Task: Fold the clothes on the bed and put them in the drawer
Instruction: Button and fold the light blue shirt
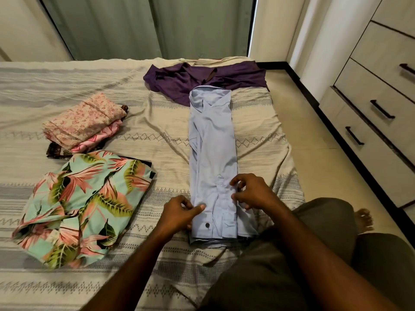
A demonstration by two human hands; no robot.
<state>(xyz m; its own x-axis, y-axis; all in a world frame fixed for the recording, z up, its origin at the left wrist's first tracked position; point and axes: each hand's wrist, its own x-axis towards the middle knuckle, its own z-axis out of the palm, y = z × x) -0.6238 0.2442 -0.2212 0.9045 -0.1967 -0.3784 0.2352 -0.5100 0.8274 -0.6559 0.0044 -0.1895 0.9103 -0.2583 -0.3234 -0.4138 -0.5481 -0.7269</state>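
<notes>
Head view looks down on a bed (157, 122) spread with a cream cover banded in grey patterns. Down its right side lies a light blue shirt (212, 151), folded lengthwise into a narrow strip, collar at the far end and a dark button showing near the close end. The left hand (179, 213) pinches the strip's left edge near the bottom, thumb lying on top of the cloth and fingers curled under it. The right hand (252, 191) grips the right edge a little farther up, its fingers bent round the fold.

Beyond the collar a purple shirt (202, 79) lies loose and crumpled, its near edge tucked under the blue one. On the left half of the bed rests a floral garment (83, 203) in turquoise, pink and green, roughly folded. Just behind it sits a small stack of folded pink clothes (85, 124), a pale printed piece on top.

Along the right wall stands a dresser with closed drawers (379, 102) bearing dark bar handles, well apart from the shirt. The person's lap in dark shorts fills the lower right corner, and a bare foot (362, 219) rests on the tiled floor (298, 122).
</notes>
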